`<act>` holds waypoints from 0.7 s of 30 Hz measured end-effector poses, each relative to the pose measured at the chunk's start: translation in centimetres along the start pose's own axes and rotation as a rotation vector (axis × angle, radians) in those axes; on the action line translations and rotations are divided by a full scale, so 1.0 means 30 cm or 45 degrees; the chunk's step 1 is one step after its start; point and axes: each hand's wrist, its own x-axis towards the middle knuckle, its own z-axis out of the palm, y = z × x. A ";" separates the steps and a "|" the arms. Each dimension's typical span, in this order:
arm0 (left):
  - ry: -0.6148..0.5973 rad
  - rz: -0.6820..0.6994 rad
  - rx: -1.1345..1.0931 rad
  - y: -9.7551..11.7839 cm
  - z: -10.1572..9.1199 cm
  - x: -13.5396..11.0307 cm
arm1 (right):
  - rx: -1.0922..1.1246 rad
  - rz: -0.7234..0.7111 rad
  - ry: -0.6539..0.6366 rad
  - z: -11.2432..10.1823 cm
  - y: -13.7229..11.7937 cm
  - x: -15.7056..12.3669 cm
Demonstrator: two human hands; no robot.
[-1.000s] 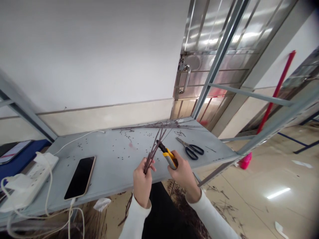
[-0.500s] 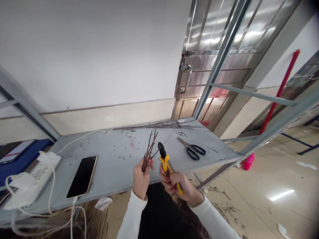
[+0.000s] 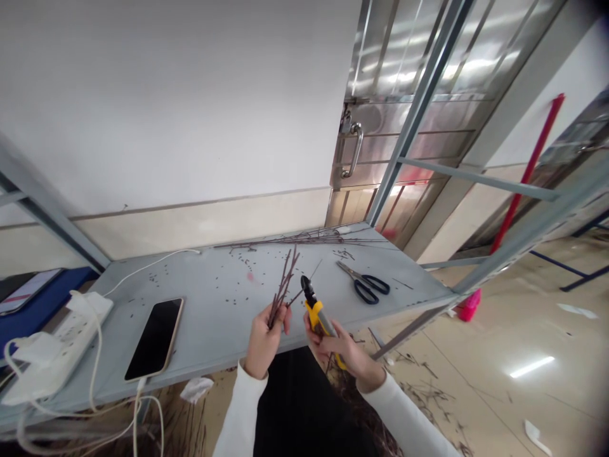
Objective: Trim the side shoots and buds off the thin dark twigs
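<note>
My left hand (image 3: 265, 335) is closed round a small bunch of thin brown twigs (image 3: 284, 282), which point up and away over the shelf. One twig leans out to the right, its end close to the jaws of the cutting pliers (image 3: 311, 303). These have black jaws and yellow-and-grey handles, and my right hand (image 3: 340, 349) grips them. Whether the jaws touch the twig I cannot tell. Scissors (image 3: 365, 282) with dark blue handles lie to the right of the pliers. Along the back of the shelf lies a pile of long twigs (image 3: 304, 240).
On the grey shelf (image 3: 204, 330) lie scattered twig bits, a phone (image 3: 156, 337) on a cable, and a white power strip (image 3: 61, 355) with plugs. Metal posts (image 3: 404, 133) frame it. Cut twigs (image 3: 438, 406) litter the floor at right. A metal door (image 3: 371, 146) stands behind.
The view has shifted slightly. A thin twig piece now shows beyond the pliers' jaws, at a slant. Both hands keep their holds, and the pliers' handles look closer together.
</note>
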 end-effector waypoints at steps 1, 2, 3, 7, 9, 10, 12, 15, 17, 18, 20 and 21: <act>-0.003 -0.021 -0.027 0.003 -0.001 -0.001 | -0.189 -0.115 0.111 -0.002 -0.001 0.002; -0.004 -0.045 -0.059 0.007 -0.002 -0.001 | -0.386 -0.227 0.214 -0.006 -0.002 0.004; -0.012 -0.074 -0.097 0.012 -0.004 -0.002 | -0.578 -0.322 0.304 -0.011 -0.005 0.006; -0.153 -0.213 -0.248 0.044 -0.013 -0.005 | -1.177 -0.498 0.519 -0.043 -0.018 0.019; -0.256 -0.264 -0.286 0.065 -0.022 -0.011 | -1.395 -0.572 0.623 -0.062 -0.029 0.027; -0.282 -0.274 -0.290 0.075 -0.028 -0.014 | -1.506 -0.622 0.687 -0.072 -0.035 0.031; -0.289 -0.277 -0.265 0.090 -0.043 -0.019 | -1.716 -0.717 0.789 -0.091 -0.053 0.037; -0.265 -0.270 -0.214 0.095 -0.065 -0.019 | -1.880 -0.774 0.771 -0.111 -0.082 0.039; -0.252 -0.262 -0.192 0.087 -0.076 -0.013 | -1.860 -0.731 0.658 -0.114 -0.095 0.035; -0.245 -0.253 -0.179 0.080 -0.079 -0.008 | -1.819 -0.696 0.593 -0.111 -0.098 0.031; -0.252 -0.226 -0.160 0.065 -0.080 0.003 | -1.693 -0.622 0.462 -0.095 -0.095 0.022; -0.256 -0.213 -0.160 0.057 -0.079 0.008 | -1.613 -0.580 0.404 -0.082 -0.090 0.016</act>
